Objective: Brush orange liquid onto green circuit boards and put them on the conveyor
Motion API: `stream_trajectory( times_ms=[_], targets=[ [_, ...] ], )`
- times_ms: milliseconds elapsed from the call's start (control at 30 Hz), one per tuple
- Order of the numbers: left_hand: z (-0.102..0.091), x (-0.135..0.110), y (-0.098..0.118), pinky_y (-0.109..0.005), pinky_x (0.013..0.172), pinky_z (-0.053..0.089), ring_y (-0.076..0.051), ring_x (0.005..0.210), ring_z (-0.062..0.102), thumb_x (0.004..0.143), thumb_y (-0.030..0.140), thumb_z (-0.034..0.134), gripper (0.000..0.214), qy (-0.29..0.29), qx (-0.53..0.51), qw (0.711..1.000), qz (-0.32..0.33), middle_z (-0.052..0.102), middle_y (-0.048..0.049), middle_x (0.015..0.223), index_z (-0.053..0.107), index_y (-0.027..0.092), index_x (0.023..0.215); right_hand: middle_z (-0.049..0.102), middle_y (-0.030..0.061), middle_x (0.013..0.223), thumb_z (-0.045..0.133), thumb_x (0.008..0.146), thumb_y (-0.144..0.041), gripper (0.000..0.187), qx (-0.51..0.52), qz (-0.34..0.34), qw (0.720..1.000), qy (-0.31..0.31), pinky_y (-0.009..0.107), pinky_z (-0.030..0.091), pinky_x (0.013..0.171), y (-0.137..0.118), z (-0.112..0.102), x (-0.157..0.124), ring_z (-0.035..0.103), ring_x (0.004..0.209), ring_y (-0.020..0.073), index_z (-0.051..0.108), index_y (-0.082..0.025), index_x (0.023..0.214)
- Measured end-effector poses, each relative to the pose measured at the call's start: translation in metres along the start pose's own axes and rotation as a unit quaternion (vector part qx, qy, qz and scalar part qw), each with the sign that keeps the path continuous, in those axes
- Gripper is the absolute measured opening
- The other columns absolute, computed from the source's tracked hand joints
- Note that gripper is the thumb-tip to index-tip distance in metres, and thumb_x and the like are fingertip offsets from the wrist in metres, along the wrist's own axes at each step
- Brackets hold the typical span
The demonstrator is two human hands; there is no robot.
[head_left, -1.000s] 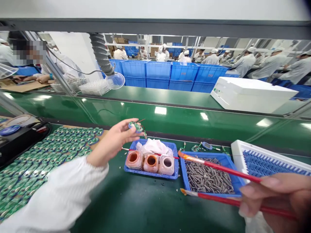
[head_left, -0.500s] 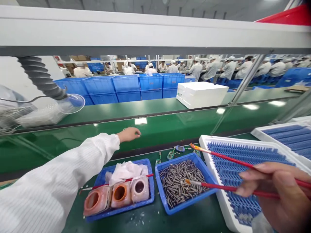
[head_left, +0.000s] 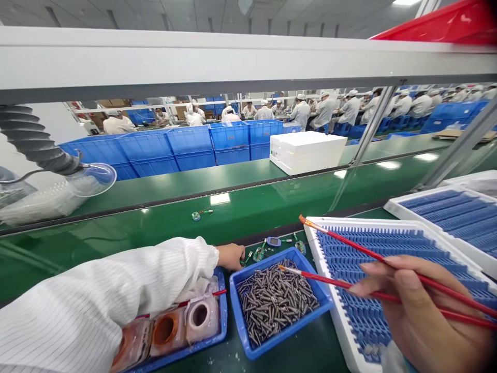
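Red brushes [head_left: 341, 243] sit pinched between right-hand fingers [head_left: 388, 267].

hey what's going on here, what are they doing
A person in a white striped sleeve is working at a green-belted bench. Their right hand holds two red-handled brushes, one tip over a blue tray of small threaded metal parts. Their left hand sits beside small green circuit boards. A white tray with blue comb-like inserts lies to the right, and jars with orange residue sit to the left. Co-workers in white stand beyond blue crates.
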State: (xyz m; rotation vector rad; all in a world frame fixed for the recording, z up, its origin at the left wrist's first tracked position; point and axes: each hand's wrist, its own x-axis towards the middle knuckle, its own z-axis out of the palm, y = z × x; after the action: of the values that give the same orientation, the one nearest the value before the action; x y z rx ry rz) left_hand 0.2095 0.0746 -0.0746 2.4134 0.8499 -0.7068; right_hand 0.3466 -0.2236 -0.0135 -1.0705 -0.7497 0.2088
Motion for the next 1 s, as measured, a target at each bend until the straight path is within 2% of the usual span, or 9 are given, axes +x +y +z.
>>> stream_trajectory(
  times_ms=[133,267,367,467,600,700,800,900,1000],
  targets=[
    [-0.009,-0.003,0.005,-0.046,0.086,0.055,-0.025,0.103,0.064,0.091,0.030,0.064,0.029,0.010,-0.110,0.994,-0.025,0.064,-0.0092,0.121,0.063,0.016,0.117,0.073,0.0027,0.088,0.066,0.094,-0.031,0.011,-0.004,-0.023,1.000,-0.010,0.029,0.065,0.068,-0.002,0.001,0.004,0.072,0.062,0.0176,0.068,-0.024,0.103],
    [-0.052,-0.020,0.001,-0.039,0.075,0.059,-0.020,0.089,0.068,0.092,0.028,0.064,0.023,0.028,-0.300,0.953,-0.015,0.068,-0.0072,0.109,0.064,0.015,0.111,0.073,0.0026,0.085,0.069,0.092,-0.032,0.013,0.013,-0.028,0.999,0.035,0.032,0.066,0.062,-0.003,-0.001,0.008,0.071,0.059,0.0192,0.068,-0.022,0.100],
    [-0.083,-0.052,-0.010,-0.035,0.077,0.060,-0.018,0.090,0.069,0.094,0.021,0.060,0.012,0.107,-0.460,0.880,0.043,0.070,-0.0068,0.104,0.065,0.013,0.102,0.072,0.0018,0.084,0.075,0.087,-0.036,0.019,0.040,-0.023,0.994,0.097,0.032,0.066,0.057,-0.003,-0.004,0.012,0.071,0.057,0.0199,0.068,-0.021,0.097],
    [-0.087,-0.097,-0.018,-0.018,0.084,0.057,-0.011,0.093,0.070,0.091,0.005,0.055,0.015,0.214,-0.581,0.778,0.106,0.071,-0.0023,0.097,0.064,0.017,0.090,0.072,0.0012,0.083,0.079,0.082,-0.041,0.027,0.058,-0.017,0.988,0.139,0.031,0.065,0.052,-0.005,-0.003,0.017,0.069,0.053,0.0182,0.067,-0.021,0.097],
    [-0.052,-0.157,-0.016,-0.011,0.066,0.059,-0.008,0.074,0.073,0.076,0.001,0.071,0.025,0.282,-0.661,0.681,0.139,0.073,0.0042,0.088,0.063,0.022,0.087,0.071,0.0001,0.083,0.080,0.080,-0.046,0.033,0.094,0.003,0.987,0.130,0.028,0.064,0.051,-0.010,0.006,0.017,0.066,0.050,0.0151,0.067,-0.022,0.097],
    [-0.012,-0.192,-0.005,-0.014,0.047,0.057,-0.014,0.065,0.074,0.065,0.011,0.087,0.046,0.278,-0.712,0.633,0.122,0.075,0.0039,0.084,0.066,0.028,0.102,0.068,-0.0024,0.073,0.081,0.078,-0.050,0.034,0.129,0.054,0.986,0.085,0.028,0.064,0.052,-0.014,0.013,0.014,0.066,0.052,0.0152,0.066,-0.022,0.091],
    [0.024,-0.216,0.009,-0.016,0.053,0.059,-0.017,0.069,0.076,0.059,0.019,0.093,0.052,0.251,-0.764,0.588,0.092,0.077,-0.0006,0.091,0.070,0.028,0.105,0.057,-0.0050,0.057,0.078,0.077,-0.057,0.039,0.139,0.109,0.983,0.049,0.031,0.066,0.055,-0.017,0.020,0.010,0.068,0.056,0.0181,0.063,-0.022,0.080],
    [0.051,-0.230,0.022,-0.026,0.074,0.062,-0.023,0.091,0.075,0.070,0.023,0.087,0.049,0.232,-0.769,0.585,0.117,0.070,-0.0075,0.123,0.071,0.029,0.115,0.054,-0.0045,0.057,0.077,0.078,-0.057,0.038,0.132,0.118,0.984,0.021,0.030,0.066,0.061,-0.022,0.026,0.006,0.070,0.062,0.0200,0.063,-0.022,0.081],
    [0.070,-0.235,0.028,-0.030,0.084,0.060,-0.026,0.104,0.071,0.075,0.025,0.083,0.048,0.243,-0.751,0.596,0.148,0.055,-0.0067,0.145,0.070,0.033,0.121,0.059,-0.0039,0.064,0.082,0.080,-0.038,0.024,0.119,0.104,0.987,-0.010,0.026,0.066,0.068,-0.030,0.027,-0.001,0.073,0.072,0.0213,0.065,-0.024,0.090]
  ],
)
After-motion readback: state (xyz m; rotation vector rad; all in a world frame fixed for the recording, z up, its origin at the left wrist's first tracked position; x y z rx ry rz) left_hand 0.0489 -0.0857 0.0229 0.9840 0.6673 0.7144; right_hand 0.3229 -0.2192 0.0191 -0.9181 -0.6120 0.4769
